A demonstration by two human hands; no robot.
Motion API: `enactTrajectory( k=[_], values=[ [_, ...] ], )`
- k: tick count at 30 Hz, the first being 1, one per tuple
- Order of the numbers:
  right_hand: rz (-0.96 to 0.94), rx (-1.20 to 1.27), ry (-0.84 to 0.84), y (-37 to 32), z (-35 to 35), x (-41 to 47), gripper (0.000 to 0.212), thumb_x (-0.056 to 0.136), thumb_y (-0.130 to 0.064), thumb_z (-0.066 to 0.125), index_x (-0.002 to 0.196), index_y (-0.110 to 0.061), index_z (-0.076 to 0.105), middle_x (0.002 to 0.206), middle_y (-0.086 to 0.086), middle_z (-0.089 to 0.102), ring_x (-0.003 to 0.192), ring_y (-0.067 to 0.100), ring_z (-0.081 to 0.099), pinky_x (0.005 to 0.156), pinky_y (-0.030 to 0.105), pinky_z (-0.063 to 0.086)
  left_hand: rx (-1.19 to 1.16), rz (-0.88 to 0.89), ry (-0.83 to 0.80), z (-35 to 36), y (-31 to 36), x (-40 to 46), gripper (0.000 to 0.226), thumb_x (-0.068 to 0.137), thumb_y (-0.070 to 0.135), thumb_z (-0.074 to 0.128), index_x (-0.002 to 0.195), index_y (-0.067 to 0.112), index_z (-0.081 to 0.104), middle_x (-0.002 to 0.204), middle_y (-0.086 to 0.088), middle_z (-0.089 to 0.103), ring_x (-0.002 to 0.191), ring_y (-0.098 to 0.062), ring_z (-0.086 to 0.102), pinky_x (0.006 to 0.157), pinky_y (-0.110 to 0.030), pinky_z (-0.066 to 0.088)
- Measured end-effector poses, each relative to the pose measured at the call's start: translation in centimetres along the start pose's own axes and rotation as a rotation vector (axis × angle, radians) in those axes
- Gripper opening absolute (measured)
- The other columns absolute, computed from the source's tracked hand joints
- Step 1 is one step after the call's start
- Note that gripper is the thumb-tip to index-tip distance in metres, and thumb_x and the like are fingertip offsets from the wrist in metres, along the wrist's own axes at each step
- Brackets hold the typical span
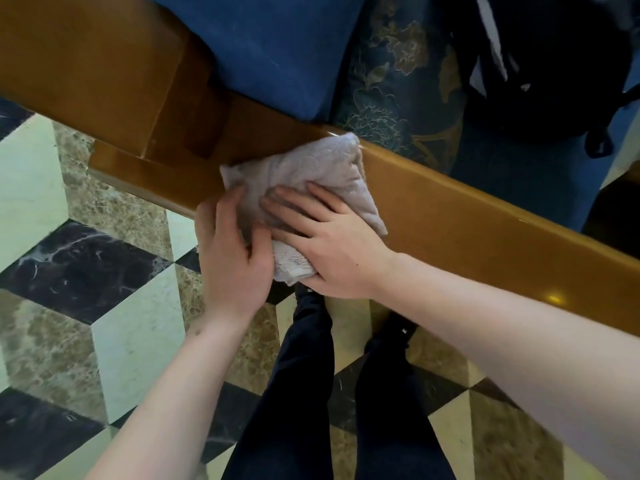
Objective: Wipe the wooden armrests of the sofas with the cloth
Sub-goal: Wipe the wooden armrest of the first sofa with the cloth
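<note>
Together, we have both hands on the cloth (304, 181), which lies draped over the top of the wooden armrest (450, 216) near the sofa's back corner. Our right hand (332, 244) is spread flat, palm down, fingers fanned across the upper face of the cloth, which we judge gives broad, even pressure on the polished wood. Our left hand (232, 258) curls around the near, hanging edge of the cloth, thumb on top and fingers tucked under, seemingly to keep the folded pad from bunching or sliding off the rail's outer side. The cloth is pale, towel-like and folded thick, covering the rail's full width at that spot.

The armrest is a long, glossy, honey-brown plank running diagonally, with reflections on its right stretch. Beyond it sit a plain blue seat cushion (270, 46), a dark blue cushion with gold floral embroidery (398, 84), and a black bag (540, 64) further right. Beneath us the floor (69, 258) is polished marble in a cube pattern of cream, brown and black, and our dark trousers (311, 375) stand close to the sofa's side.
</note>
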State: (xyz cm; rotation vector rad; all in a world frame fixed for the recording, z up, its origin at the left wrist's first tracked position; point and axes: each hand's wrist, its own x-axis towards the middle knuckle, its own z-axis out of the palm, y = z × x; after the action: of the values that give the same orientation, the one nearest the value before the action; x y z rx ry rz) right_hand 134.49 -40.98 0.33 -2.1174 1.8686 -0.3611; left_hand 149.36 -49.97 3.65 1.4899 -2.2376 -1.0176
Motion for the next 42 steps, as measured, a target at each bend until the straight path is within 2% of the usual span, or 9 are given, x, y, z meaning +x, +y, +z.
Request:
enactTrajectory(
  k=[4,8,13,17,25,27,31,37,42],
  values=[
    [-0.089,-0.029,-0.016,1.6,-0.5,-2.7,0.064,0.098,-0.052,0.052,0.152,-0.018,0.051,0.165,0.007,0.040,0.157,0.028,0.027,0.129,0.051,0.014,0.074,-0.064,-0.029,2.1,2.4,-2.9,0.049,0.092,0.021,0.048,0.139,0.010,0.046,0.139,-0.014,0.041,0.124,-0.031,0.041,0.096,-0.036,0.037],
    [-0.021,-0.002,0.037,2.2,-0.8,-6.3,0.064,0.095,-0.047,0.056,0.153,-0.021,0.049,0.166,0.003,0.039,0.157,0.025,0.027,0.130,0.050,0.012,0.130,-0.051,-0.065,4.0,4.5,-4.8,0.048,0.096,0.024,0.047,0.143,0.014,0.043,0.142,-0.011,0.041,0.128,-0.029,0.045,0.097,-0.037,0.046],
    [0.136,0.014,0.080,2.8,-1.4,-13.1,0.065,0.095,-0.047,0.056,0.155,-0.023,0.047,0.167,0.001,0.036,0.158,0.024,0.024,0.130,0.051,0.012,0.169,0.074,-0.175,7.6,7.6,-7.4,0.048,0.099,0.019,0.050,0.145,0.007,0.045,0.141,-0.012,0.041,0.129,-0.023,0.043,0.099,-0.014,0.030],
    [0.283,0.018,0.108,3.2,-1.7,-19.3,0.065,0.097,-0.044,0.055,0.157,-0.023,0.043,0.169,0.001,0.032,0.160,0.023,0.019,0.130,0.051,0.012,0.167,0.159,-0.261,10.9,11.0,-10.1,0.050,0.096,0.018,0.049,0.145,0.004,0.048,0.141,-0.018,0.044,0.131,-0.029,0.043,0.107,-0.032,0.040],
    [0.871,0.011,0.285,-1.1,-0.3,-25.1,0.059,0.103,-0.046,0.047,0.158,-0.024,0.040,0.168,0.001,0.034,0.159,0.020,0.019,0.130,0.050,0.014,-0.008,0.322,-0.449,15.2,15.6,-13.3,0.052,0.097,0.016,0.052,0.147,0.005,0.046,0.152,-0.013,0.044,0.142,-0.022,0.039,0.117,-0.040,0.038],
    [1.012,0.035,0.348,-2.4,-0.1,-23.0,0.059,0.106,-0.052,0.035,0.156,-0.022,0.042,0.166,0.003,0.037,0.158,0.022,0.024,0.129,0.050,0.013,-0.054,0.299,-0.397,14.8,15.2,-12.7,0.049,0.099,0.020,0.049,0.146,0.007,0.047,0.150,-0.011,0.045,0.141,-0.020,0.040,0.118,-0.036,0.035],
    [1.215,0.028,0.342,-4.3,0.5,-18.4,0.073,0.095,-0.053,0.043,0.159,-0.019,0.036,0.170,0.010,0.027,0.158,0.031,0.019,0.128,0.055,0.010,-0.032,0.132,-0.220,11.9,11.3,-10.1,0.047,0.101,0.029,0.044,0.145,0.013,0.047,0.148,-0.005,0.046,0.140,-0.017,0.038,0.119,-0.039,0.033],
    [1.082,0.061,0.278,-5.3,1.0,-10.6,0.082,0.083,-0.042,0.043,0.161,-0.021,0.030,0.172,0.009,0.022,0.159,0.031,0.015,0.128,0.053,0.007,0.060,-0.107,-0.004,3.6,3.1,-3.4,0.047,0.096,0.028,0.048,0.142,0.027,0.040,0.150,0.001,0.037,0.139,-0.023,0.037,0.112,-0.053,0.041],
    [0.838,0.085,0.265,-5.4,1.0,-3.0,0.071,0.090,-0.039,0.047,0.159,-0.024,0.038,0.170,0.003,0.030,0.159,0.025,0.019,0.130,0.049,0.009,0.086,-0.121,0.069,-0.9,-1.2,1.5,0.045,0.092,0.026,0.051,0.136,0.021,0.043,0.146,-0.003,0.041,0.135,-0.023,0.036,0.113,-0.045,0.037]
  ],
)
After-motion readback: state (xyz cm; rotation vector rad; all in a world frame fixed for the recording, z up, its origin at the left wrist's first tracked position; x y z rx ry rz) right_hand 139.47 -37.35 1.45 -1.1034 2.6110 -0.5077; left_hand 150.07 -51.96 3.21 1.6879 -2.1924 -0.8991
